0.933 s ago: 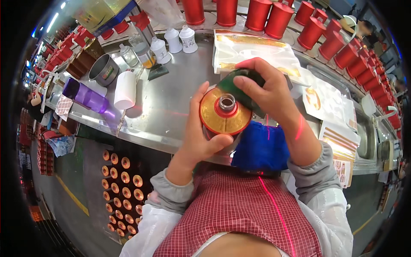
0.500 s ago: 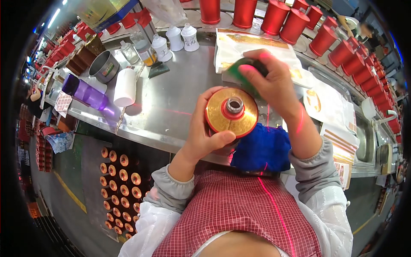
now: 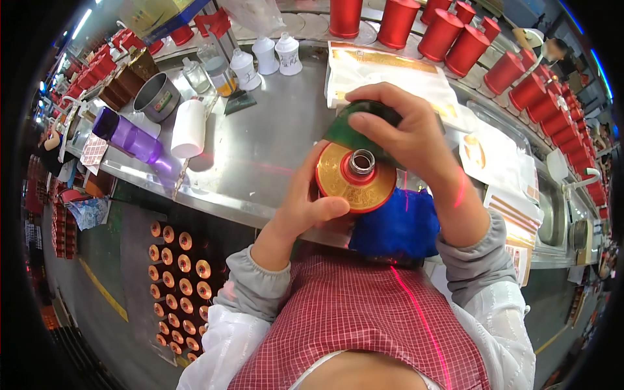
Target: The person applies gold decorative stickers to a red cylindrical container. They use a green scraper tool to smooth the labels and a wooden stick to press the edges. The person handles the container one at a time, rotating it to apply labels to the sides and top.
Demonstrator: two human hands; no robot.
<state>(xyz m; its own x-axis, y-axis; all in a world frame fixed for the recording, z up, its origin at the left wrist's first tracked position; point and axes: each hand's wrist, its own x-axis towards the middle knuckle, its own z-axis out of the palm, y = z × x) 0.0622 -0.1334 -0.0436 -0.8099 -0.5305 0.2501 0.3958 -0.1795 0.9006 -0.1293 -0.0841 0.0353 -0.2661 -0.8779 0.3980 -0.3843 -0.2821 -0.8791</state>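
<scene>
**Green pad moves up onto bottle's shoulder**

L hand [image 3: 305, 211] wraps grip round red-and-gold bottle [image 3: 354, 181], held above worktop [image 3: 273, 143]. R hand [image 3: 416, 133], pinching green pad [image 3: 348, 133], has shifted from bottle's side to its top edge – wiping looks underway.

Red-and-gold bottle [image 3: 355, 179]: body hidden behind its own top and the left hand [image 3: 304, 209].
Green pad [image 3: 351, 133]: far part covered by the right hand [image 3: 406, 133].
Blue cloth [image 3: 400, 227]: upper edge hidden beneath the bottle.
Red cylinders [image 3: 448, 32]: beyond the bottle, row cut off at the picture's rim.
Floor spools [image 3: 175, 260]: detail too small to tell.
</scene>
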